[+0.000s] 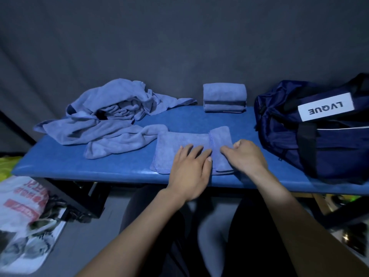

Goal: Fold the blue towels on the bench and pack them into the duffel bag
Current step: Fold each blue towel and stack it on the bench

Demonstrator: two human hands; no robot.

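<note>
Blue towel (179,145): left hand (189,170) fingers (196,151) press flat; right hand (246,154) fingers pinch its folded flap, fingertips partly hidden.

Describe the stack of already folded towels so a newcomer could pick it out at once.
Start at the blue bench and look along its far edge, against the grey backdrop. Just left of the navy duffel bag sits the stack of folded towels. Unlike the crumpled pile of towels at the left and the half-folded towel under the hands, it is a neat, squared block that nobody is touching.
</note>
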